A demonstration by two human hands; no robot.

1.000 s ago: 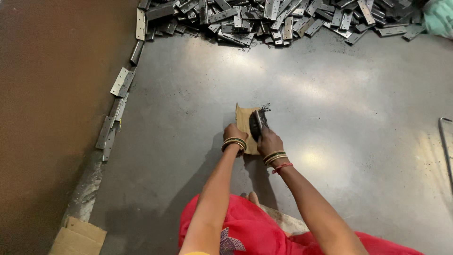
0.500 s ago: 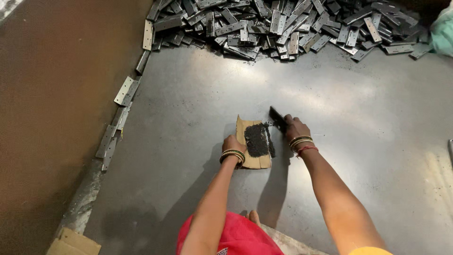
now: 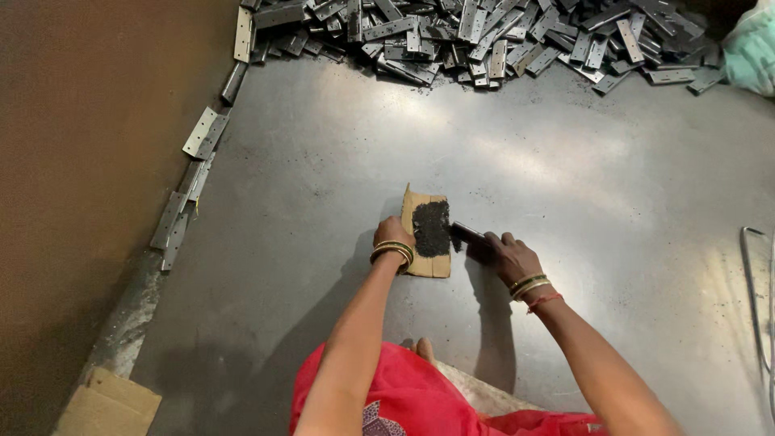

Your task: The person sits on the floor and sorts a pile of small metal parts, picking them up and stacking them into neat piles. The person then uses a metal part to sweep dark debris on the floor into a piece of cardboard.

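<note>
Cardboard piece (image 3: 426,242): small, tan, lying flat on the grey metal floor (image 3: 565,186) near the middle of the head view. A heap of black grit (image 3: 432,228) covers most of its upper half.

Left hand (image 3: 394,237): rests on the left edge of the cardboard piece, fingers curled down on it, pinning it to the floor. Bangles sit on the wrist.

Right hand (image 3: 504,254): closed around a dark flat tool (image 3: 467,234), just right of the cardboard. The tool's free end touches the right rim of the black grit. Bangles and a red thread circle this wrist.

Metal hinges (image 3: 484,36): a large loose pile of grey hinge plates across the top of the view, well apart from both hands. A further row of hinges (image 3: 190,182) lies along the left edge of the floor, beside the brown wall (image 3: 81,161).

Red cloth (image 3: 404,396): garment of the person, at the bottom centre between the two forearms.

Second cardboard scrap (image 3: 105,404): bottom left corner, at the foot of the wall.

Pale green sack (image 3: 751,48): top right corner, beside the hinge pile.

Metal wire frame (image 3: 759,291): at the right edge, only partly in view.
</note>
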